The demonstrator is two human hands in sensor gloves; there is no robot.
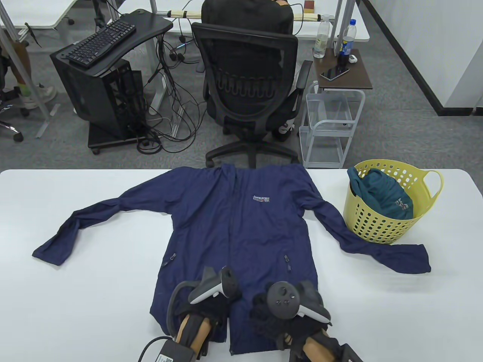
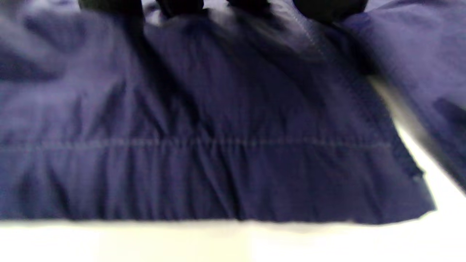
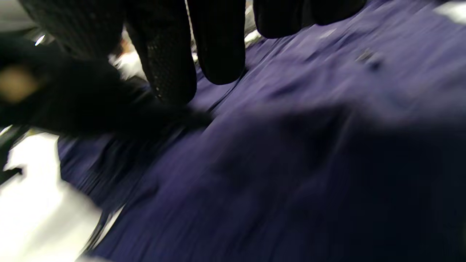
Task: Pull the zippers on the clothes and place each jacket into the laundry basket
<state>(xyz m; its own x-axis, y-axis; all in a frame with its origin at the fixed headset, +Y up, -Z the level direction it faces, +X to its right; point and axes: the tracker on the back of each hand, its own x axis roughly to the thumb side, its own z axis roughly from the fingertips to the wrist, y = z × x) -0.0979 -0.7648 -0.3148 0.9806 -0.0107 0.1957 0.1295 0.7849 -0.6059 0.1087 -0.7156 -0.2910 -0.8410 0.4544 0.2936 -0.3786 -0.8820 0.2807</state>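
Note:
A navy jacket (image 1: 241, 226) lies face up on the white table (image 1: 75, 301), sleeves spread, its front split open at the hem (image 1: 228, 335). My left hand (image 1: 211, 301) rests on the left hem panel beside that split; in the left wrist view only its fingertips (image 2: 327, 9) show, touching the jacket (image 2: 218, 145). My right hand (image 1: 264, 313) lies over the right panel, its fingers (image 3: 218, 54) straight above the fabric (image 3: 291, 163) and holding nothing. The yellow laundry basket (image 1: 377, 226) stands at the right with a teal garment (image 1: 381, 196) inside.
The jacket's right sleeve (image 1: 388, 256) curls round the basket's front. Behind the table stand a black office chair (image 1: 249, 86), a white wire cart (image 1: 328, 128) and a side table with bottles (image 1: 345, 68). A cable and adapter (image 1: 166, 350) lie at the near edge.

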